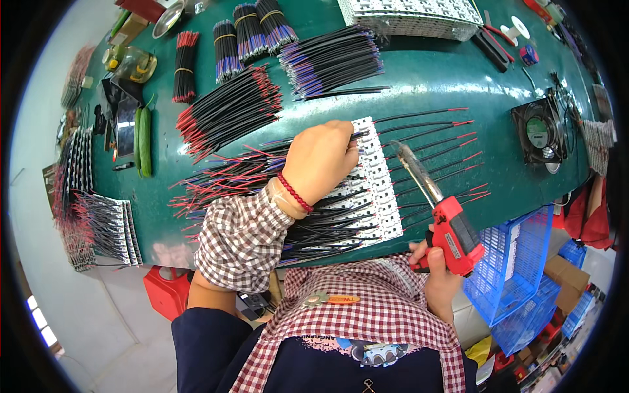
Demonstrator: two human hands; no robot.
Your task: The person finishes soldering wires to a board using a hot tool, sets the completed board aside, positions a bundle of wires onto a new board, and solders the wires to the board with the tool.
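Note:
My left hand [321,160] is closed over the upper part of a white circuit board panel [383,196], fingertips near its top end; what they pinch is hidden. Black wires [327,226] with red and blue ends fan out leftward from the panel, and single black wires [432,143] with red ends stick out on its right. Wrapped round the grip of a red soldering gun [452,236] is my right hand [440,275], below and right of the panel. The gun's metal barrel [419,173] slants up left, its tip just right of the panel's upper part.
Loose wires [229,111] lie beyond my left hand, with a second pile [334,62] and banded wire bundles [247,33] behind. Stacked white panels [413,16] sit at the back. A black fan [538,131] stands right; cucumbers [142,141] lie left. Blue crates [511,262] stand beside the table.

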